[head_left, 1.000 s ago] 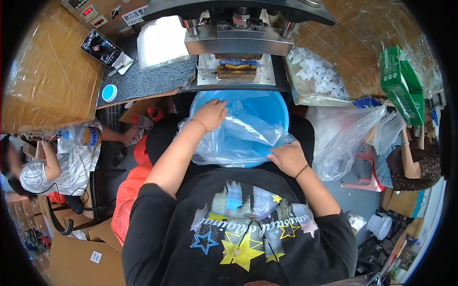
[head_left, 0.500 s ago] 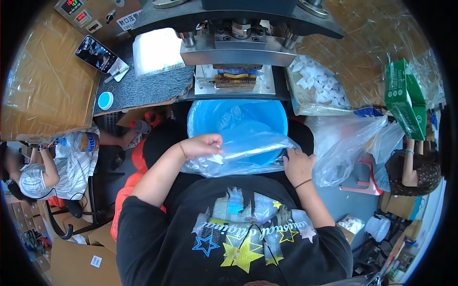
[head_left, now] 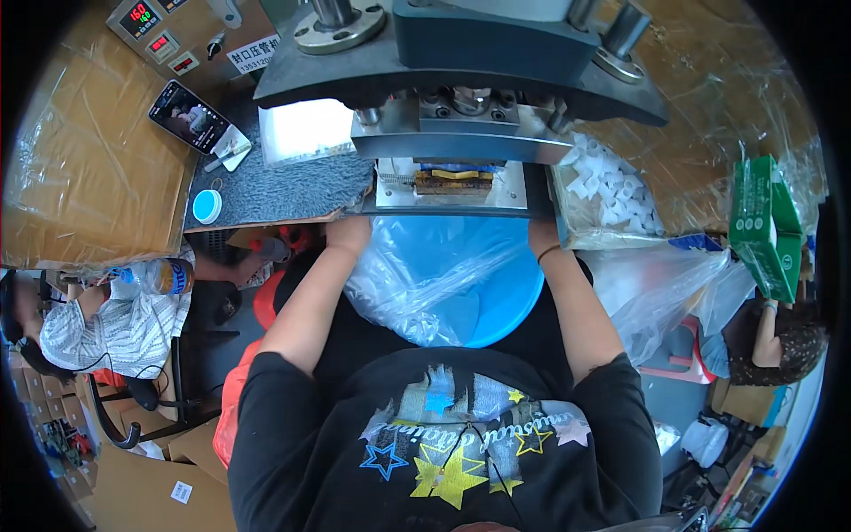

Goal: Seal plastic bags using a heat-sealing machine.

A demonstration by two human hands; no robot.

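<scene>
A round blue tub [head_left: 512, 306] rests between my thighs below the press. A clear plastic bag [head_left: 417, 306] lies in it and droops over its near left rim. My left hand [head_left: 348, 232] is at the tub's far left side, by the table edge. On the far right side is my right hand [head_left: 542, 234], close to the rim. The table and the press base hide the fingers of both hands, so I cannot see what they hold. Above the tub stands the press [head_left: 461, 146], with a yellow and blue piece [head_left: 454, 173] in its lower die.
White plastic pieces fill a tray [head_left: 612, 238] right of the press. Left lie a phone [head_left: 188, 117], a round blue-lidded container [head_left: 207, 207] and a white sheet stack [head_left: 306, 133]. A green box [head_left: 753, 230] and clear bags [head_left: 651, 284] hang right. Two other people sit at the sides.
Both hands have moved forward from the tub's near side to its far sides, under the table edge. The plastic bag has shifted left and uncovered the near right rim. The view has tilted slightly.
</scene>
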